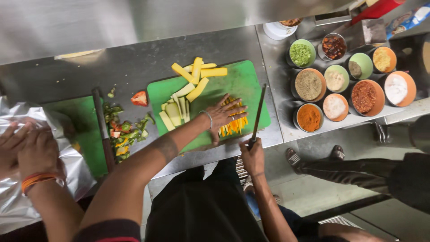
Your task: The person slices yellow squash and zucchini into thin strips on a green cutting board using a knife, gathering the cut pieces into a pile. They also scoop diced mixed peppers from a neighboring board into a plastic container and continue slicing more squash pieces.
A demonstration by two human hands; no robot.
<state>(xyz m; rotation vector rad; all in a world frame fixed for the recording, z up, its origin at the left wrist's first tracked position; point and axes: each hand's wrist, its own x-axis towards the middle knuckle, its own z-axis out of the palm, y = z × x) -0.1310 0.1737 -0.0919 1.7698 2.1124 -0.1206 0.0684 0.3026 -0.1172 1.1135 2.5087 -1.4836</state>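
2 hands work the green cutting board (pixel 244 83): left hand (pixel 226 114) pressed flat on yellow strips (pixel 234 127), right hand (pixel 253 154) fisted around knife (pixel 258 112); keep fingertips curled back.

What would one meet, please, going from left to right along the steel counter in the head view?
Crumpled foil → chopped vegetable scraps → pale yellow sticks → left hand pressing orange-yellow strips → knife in the right hand → spice bowls.
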